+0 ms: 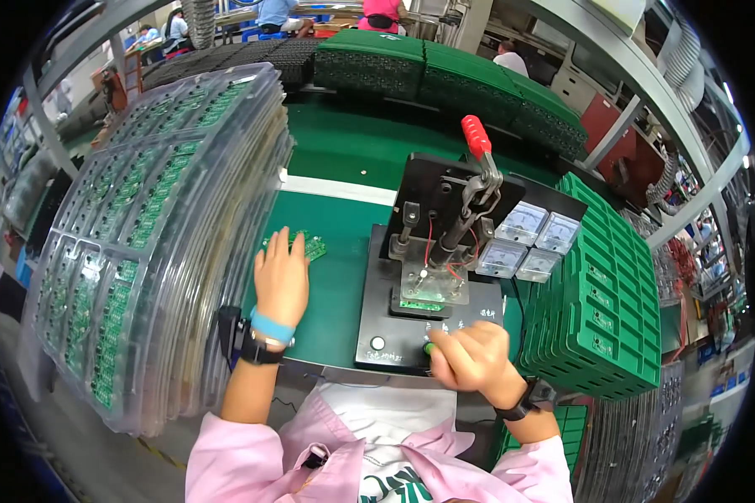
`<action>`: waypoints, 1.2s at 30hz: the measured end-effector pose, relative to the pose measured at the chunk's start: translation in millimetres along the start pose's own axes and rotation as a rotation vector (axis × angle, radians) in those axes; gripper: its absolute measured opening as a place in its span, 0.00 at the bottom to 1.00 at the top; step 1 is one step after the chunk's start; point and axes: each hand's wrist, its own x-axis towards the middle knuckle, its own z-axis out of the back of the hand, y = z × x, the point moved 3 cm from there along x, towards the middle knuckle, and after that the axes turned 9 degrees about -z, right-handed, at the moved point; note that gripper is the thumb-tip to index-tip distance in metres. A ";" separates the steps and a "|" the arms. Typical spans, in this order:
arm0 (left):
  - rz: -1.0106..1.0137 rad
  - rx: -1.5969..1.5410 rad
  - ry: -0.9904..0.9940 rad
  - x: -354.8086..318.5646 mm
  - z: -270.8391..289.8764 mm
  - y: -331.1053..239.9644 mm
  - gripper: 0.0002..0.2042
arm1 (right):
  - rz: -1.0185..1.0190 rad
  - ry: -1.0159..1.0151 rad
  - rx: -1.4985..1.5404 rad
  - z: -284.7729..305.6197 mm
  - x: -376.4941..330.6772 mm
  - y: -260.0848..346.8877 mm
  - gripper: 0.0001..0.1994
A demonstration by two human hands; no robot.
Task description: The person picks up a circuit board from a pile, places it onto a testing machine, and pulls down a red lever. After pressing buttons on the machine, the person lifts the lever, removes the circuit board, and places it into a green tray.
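Note:
On the green mat, my left hand [281, 281] lies palm down with its fingers stretched out, touching or just beside small green circuit boards [315, 247]. My right hand [476, 356] is curled into a fist at the front edge of a black test fixture [377, 314], close to its green button [429, 347]. Nothing shows in the fist. Above the fixture's base, a clear pressure plate [434, 285] with red wires sits over a green circuit board [424, 305]. The toggle clamp's red handle [476, 136] points up. A white button [377, 343] is at the base's left.
To the left rises a tall stack of clear plastic trays [201, 193] holding circuit boards. Several panel meters [522, 222] stand right of the clamp. Stacked green crates [617, 310] stand farther right. Green bins [470, 80] line the back, with other people beyond.

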 end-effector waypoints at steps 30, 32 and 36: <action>-0.724 -0.519 -0.219 -11.4 51.9 -122.6 0.13 | -0.856 0.219 -0.661 124.7 -81.2 -231.8 0.07; -0.733 -0.527 -0.169 -9.1 42.4 -127.1 0.15 | -0.719 0.102 -0.628 124.7 -73.9 -218.0 0.07; -0.668 -0.516 -0.127 -13.8 36.3 -133.0 0.15 | -0.631 0.033 -0.500 125.5 -35.6 -162.2 0.07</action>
